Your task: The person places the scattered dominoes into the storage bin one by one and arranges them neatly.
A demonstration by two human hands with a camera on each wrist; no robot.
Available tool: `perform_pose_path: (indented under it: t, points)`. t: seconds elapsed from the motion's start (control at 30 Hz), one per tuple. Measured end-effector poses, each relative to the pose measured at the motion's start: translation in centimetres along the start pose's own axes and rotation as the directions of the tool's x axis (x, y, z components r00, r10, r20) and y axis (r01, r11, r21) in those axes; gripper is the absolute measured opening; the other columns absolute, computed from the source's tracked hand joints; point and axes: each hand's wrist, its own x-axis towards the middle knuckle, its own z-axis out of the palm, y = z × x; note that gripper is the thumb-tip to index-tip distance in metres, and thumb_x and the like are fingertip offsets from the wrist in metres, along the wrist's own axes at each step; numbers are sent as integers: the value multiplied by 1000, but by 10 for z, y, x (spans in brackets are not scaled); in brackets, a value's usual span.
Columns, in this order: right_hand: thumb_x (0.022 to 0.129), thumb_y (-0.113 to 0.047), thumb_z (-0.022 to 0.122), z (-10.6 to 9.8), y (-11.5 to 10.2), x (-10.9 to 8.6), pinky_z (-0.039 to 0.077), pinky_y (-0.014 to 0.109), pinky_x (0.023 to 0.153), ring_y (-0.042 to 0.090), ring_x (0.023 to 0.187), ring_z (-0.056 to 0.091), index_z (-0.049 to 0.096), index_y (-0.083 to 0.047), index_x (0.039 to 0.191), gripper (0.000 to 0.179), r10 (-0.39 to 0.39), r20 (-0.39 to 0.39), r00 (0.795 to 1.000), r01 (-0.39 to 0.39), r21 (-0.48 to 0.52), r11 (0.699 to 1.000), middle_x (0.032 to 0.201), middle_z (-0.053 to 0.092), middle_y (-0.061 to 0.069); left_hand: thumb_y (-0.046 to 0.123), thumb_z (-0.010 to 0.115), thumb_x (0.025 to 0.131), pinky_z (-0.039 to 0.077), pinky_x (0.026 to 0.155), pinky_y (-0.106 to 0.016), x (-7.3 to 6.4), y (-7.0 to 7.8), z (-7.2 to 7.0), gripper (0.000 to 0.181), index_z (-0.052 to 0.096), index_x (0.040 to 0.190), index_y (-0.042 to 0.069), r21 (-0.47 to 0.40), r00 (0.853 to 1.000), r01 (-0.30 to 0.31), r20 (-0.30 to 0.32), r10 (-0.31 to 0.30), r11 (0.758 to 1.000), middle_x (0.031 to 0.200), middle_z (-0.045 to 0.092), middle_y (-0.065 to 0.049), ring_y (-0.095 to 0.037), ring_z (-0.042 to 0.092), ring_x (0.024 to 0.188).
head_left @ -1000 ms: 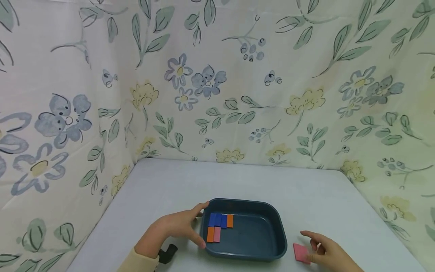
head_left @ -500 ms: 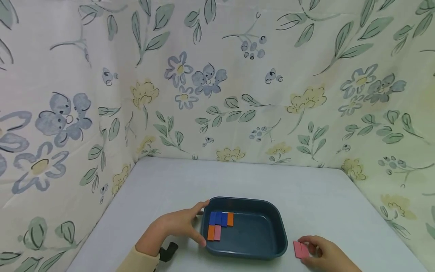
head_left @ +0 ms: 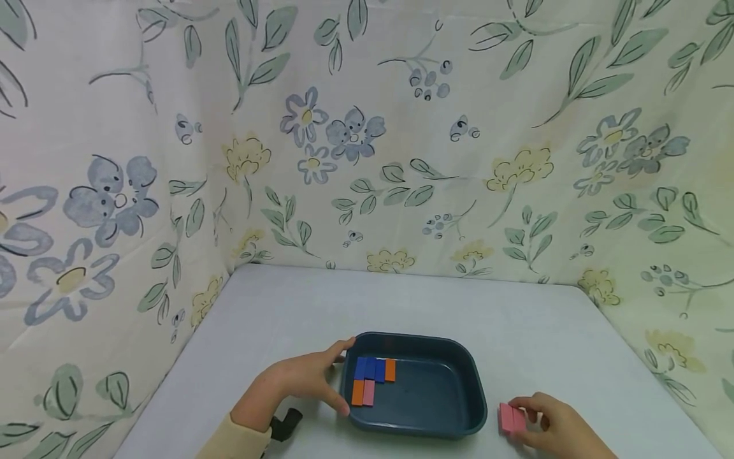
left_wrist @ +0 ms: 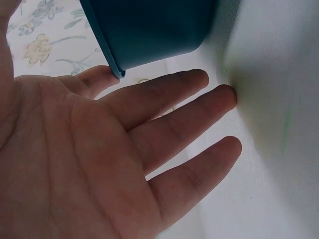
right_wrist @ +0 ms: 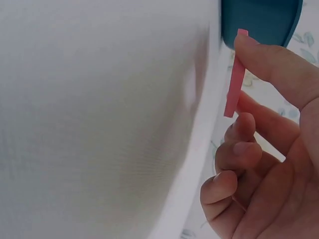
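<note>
Beside the tray, my right hand (head_left: pixel 553 424) pinches two pink tiles (head_left: pixel 506 419) between thumb and forefinger; they lie side by side. From the right wrist, a pink tile (right_wrist: pixel 236 74) appears edge-on at the thumb tip, with the other fingers curled below. My left hand (head_left: pixel 306 381) spans the left end of the dark blue tray (head_left: pixel 427 398), thumb and forefinger at its rim. Its other fingers (left_wrist: pixel 174 132) extend straight beneath the rim in the left wrist view. Inside the tray, three blue tiles (head_left: pixel 369 368), two orange tiles (head_left: pixel 390 370) and a pink tile (head_left: pixel 368 393) form two rows at the left.
A white table (head_left: pixel 401 299) carries the tray near its front edge. Floral cloth (head_left: pixel 367 140) hangs behind the table and along both sides. A dark object (head_left: pixel 286 425) shows beside the left wrist.
My right thumb and forefinger have closed on the pink tiles, which now sit slightly further right and appear raised. My left hand and the tray have stayed in place.
</note>
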Motion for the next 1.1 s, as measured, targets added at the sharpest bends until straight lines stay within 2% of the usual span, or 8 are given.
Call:
perform_pose_path:
  t: [0.17, 0.33, 0.4, 0.47, 0.63, 0.87, 0.93, 1.1]
  points:
    - [77, -31, 87, -4, 1, -3, 41, 27, 56, 18, 76, 49, 72, -8, 114, 47, -69, 20, 997, 70, -17, 997, 84, 51, 1, 39, 95, 66, 31, 107, -67, -1, 1, 0, 122, 19, 161, 26, 3, 1000, -2, -2, 2, 1000, 151, 45, -14, -36, 37, 141]
    - [76, -33, 88, -11, -3, -6, 41, 26, 56, 16, 74, 48, 73, -11, 114, 46, -63, -15, 998, 63, -53, 997, 83, 51, 0, 37, 95, 66, 31, 107, -67, -2, 2, -1, 122, 19, 161, 26, 2, 1000, -6, -1, 6, 1000, 152, 45, -15, -37, 37, 141]
    - [76, -36, 87, -16, -8, -9, 41, 25, 56, 15, 73, 47, 74, -13, 114, 47, -88, -39, 995, 85, -72, 994, 83, 50, -1, 37, 95, 66, 31, 107, -67, -2, 2, -1, 122, 19, 161, 26, 3, 1000, -4, 0, 4, 1000, 151, 45, -15, -37, 37, 141]
    - [77, -38, 86, -21, -14, -13, 41, 24, 55, 14, 72, 47, 73, -14, 115, 47, -148, -59, 987, 142, -88, 986, 83, 50, -1, 37, 95, 66, 31, 107, -67, -2, 2, -2, 122, 19, 161, 26, 4, 1000, -1, -1, 1, 1000, 151, 45, -15, -37, 37, 141]
    - [80, -43, 84, -26, -39, -21, 41, 23, 54, 10, 71, 47, 72, -19, 115, 44, -314, -98, 945, 307, -75, 949, 83, 50, -3, 37, 95, 67, 30, 107, -68, -2, 2, -2, 122, 19, 161, 25, 3, 1000, 6, -1, -6, 1000, 152, 44, -15, -38, 36, 142]
    - [83, -45, 80, -13, -84, -16, 41, 22, 52, 7, 67, 47, 73, -24, 112, 37, -523, -71, 849, 523, -16, 852, 80, 50, -9, 39, 95, 66, 31, 107, -67, -1, 1, -1, 121, 20, 161, 25, 8, 1000, 11, -2, -11, 1000, 151, 45, -15, -37, 38, 141]
    - [83, -44, 81, -8, -98, -11, 41, 21, 52, 9, 68, 48, 73, -24, 113, 37, -539, -42, 842, 539, 0, 842, 79, 51, -8, 40, 95, 66, 31, 107, -67, -1, 1, -1, 121, 20, 161, 25, 3, 1000, 12, 0, -12, 1000, 151, 45, -14, -37, 37, 141]
    - [81, -46, 83, 15, -136, 1, 43, 21, 55, 11, 71, 51, 74, -25, 113, 39, -532, 25, 846, 532, -17, 846, 77, 53, -7, 40, 95, 66, 31, 107, -66, 0, 2, -1, 122, 20, 161, 26, 5, 1000, 17, 2, -17, 1000, 151, 45, -14, -37, 38, 141]
